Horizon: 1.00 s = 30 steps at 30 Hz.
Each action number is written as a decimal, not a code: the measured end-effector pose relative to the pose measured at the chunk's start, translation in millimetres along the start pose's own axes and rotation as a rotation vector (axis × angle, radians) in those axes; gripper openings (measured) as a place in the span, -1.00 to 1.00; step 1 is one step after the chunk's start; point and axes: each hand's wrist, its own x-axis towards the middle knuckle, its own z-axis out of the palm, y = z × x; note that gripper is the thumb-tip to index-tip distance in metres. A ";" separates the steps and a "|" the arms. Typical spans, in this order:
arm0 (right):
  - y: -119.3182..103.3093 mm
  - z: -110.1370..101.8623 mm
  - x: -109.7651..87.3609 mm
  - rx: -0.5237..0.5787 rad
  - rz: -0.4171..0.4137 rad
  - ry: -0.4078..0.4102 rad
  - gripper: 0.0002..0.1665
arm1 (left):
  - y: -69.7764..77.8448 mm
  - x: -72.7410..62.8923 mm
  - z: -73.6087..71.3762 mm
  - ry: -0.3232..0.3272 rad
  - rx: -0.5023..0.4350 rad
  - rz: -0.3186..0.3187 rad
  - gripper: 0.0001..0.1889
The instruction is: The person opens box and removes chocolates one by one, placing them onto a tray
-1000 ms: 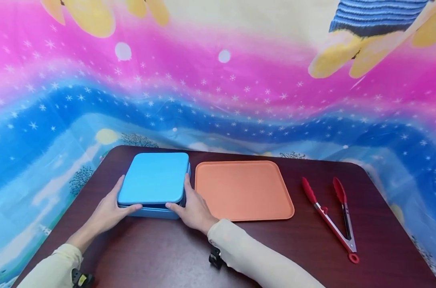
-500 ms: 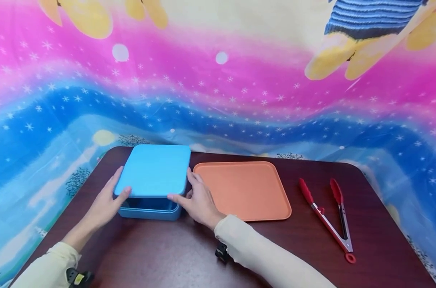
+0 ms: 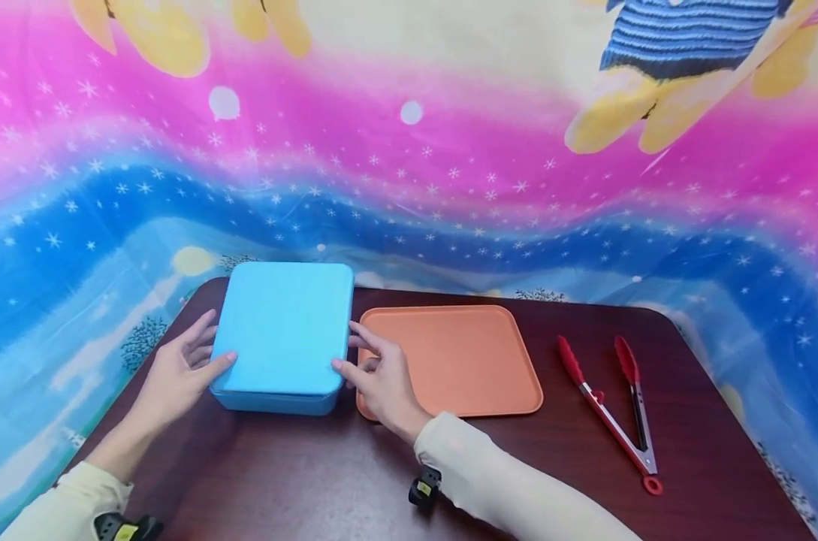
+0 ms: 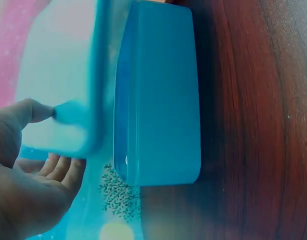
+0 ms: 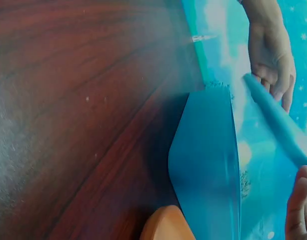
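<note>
A square light-blue lid [image 3: 283,323] is held up between both hands, with a gap between it and the blue box [image 3: 276,404] under it in the wrist views. My left hand [image 3: 179,368] grips the lid's left edge. In the left wrist view, its thumb lies on the lid's top and its fingers [image 4: 61,170] reach beneath. On the opposite edge, my right hand [image 3: 384,376] pinches the lid near its front right corner. In the right wrist view the lid [image 5: 281,120] appears nearly edge-on. From the head view, the lid hides the box's opening.
An orange tray [image 3: 452,361] lies flat right of the box, partly behind the right hand. Farther right rest red-tipped tongs [image 3: 614,421], spread apart. All stand on a dark wooden table [image 3: 300,473], with a printed cloth [image 3: 409,180] hanging behind.
Both hands have raised the lid off the box. Its front edge first rose to show the dark inside, then came down in view over the opening. Tray and tongs stay in place.
</note>
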 end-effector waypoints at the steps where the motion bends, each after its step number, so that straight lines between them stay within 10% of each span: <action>1: -0.3 0.0 -1.5 0.008 0.011 -0.012 -0.21 | 0.2 -0.5 -1.1 -0.011 0.002 0.001 -0.14; 12: 0.8 6.1 -20.3 -0.101 0.071 -0.153 -0.76 | -10.7 -10.1 -22.1 -0.119 0.144 -0.064 -0.38; 30: 13.7 35.1 -39.2 -0.073 0.234 -0.313 -0.77 | -27.1 -12.4 -61.8 -0.526 0.098 -0.211 -0.47</action>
